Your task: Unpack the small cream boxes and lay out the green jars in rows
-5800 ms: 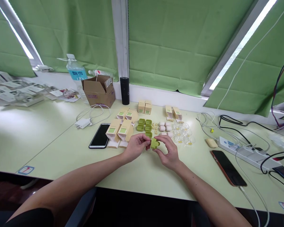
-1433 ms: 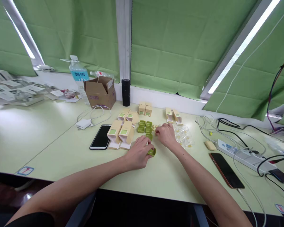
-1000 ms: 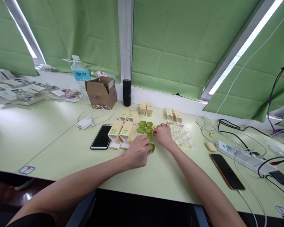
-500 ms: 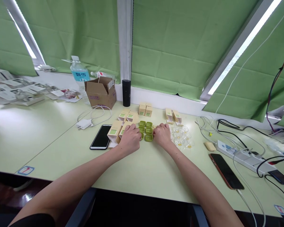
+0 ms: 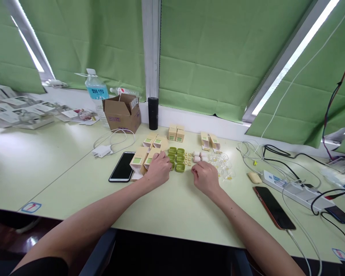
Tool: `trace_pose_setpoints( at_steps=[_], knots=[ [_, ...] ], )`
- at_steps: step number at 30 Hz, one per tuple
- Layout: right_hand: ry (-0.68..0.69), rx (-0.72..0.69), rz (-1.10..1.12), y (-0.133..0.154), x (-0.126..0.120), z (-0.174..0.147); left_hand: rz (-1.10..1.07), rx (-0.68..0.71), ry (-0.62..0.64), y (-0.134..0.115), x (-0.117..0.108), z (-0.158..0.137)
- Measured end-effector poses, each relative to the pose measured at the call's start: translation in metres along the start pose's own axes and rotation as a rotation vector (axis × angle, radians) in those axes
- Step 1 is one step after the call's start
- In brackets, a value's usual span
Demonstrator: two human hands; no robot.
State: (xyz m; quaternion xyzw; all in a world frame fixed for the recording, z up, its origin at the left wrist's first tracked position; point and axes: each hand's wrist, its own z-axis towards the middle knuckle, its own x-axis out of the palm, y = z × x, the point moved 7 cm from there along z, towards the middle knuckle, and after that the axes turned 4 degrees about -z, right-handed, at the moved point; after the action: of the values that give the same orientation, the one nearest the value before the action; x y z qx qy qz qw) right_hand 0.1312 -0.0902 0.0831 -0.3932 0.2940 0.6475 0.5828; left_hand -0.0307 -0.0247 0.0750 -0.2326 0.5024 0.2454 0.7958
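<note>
Small green open boxes (image 5: 180, 167) stand in two columns on the table. My left hand (image 5: 158, 167) is closed beside the near-left box, its fingertips at that box's edge and partly covering it; I cannot make out whether it grips anything. To the right of the boxes lie small yellowish pieces (image 5: 187, 158) in short rows. Behind my right hand (image 5: 206, 177) are several pale pink rounded pieces (image 5: 196, 154), partly covered by it. That hand is closed with curled fingers, and whatever it may hold is hidden. Clear plastic cups (image 5: 224, 165) lie just right of it.
Folded cardboard boxes (image 5: 138, 159) stand left of the green boxes, next to a phone (image 5: 122, 167). More small cartons (image 5: 176, 133) and a black tumbler (image 5: 153, 113) are behind. At right lie another phone (image 5: 275, 207), a power strip (image 5: 293, 190) and loose cables.
My right hand has moved right and toward me, away from the green boxes, uncovering the yellowish pieces and pink pieces. My left hand has stayed in place.
</note>
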Motion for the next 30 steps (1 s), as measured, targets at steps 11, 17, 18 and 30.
trace_pose_setpoints(
  at_steps=[11,17,18,30],
  knots=[
    [0.338,0.001,0.102,0.033,0.033,-0.023,-0.01,0.015,-0.049,-0.001,-0.006,-0.004],
    [0.387,0.023,0.099,0.035,0.034,-0.021,-0.011,-0.01,-0.045,0.001,-0.006,-0.004],
    [0.392,0.024,0.096,0.035,0.034,-0.021,-0.012,-0.012,-0.046,0.002,-0.007,-0.003],
    [0.423,0.016,0.075,0.038,0.033,-0.019,0.016,-0.03,-0.059,-0.001,-0.019,-0.003]
  ],
)
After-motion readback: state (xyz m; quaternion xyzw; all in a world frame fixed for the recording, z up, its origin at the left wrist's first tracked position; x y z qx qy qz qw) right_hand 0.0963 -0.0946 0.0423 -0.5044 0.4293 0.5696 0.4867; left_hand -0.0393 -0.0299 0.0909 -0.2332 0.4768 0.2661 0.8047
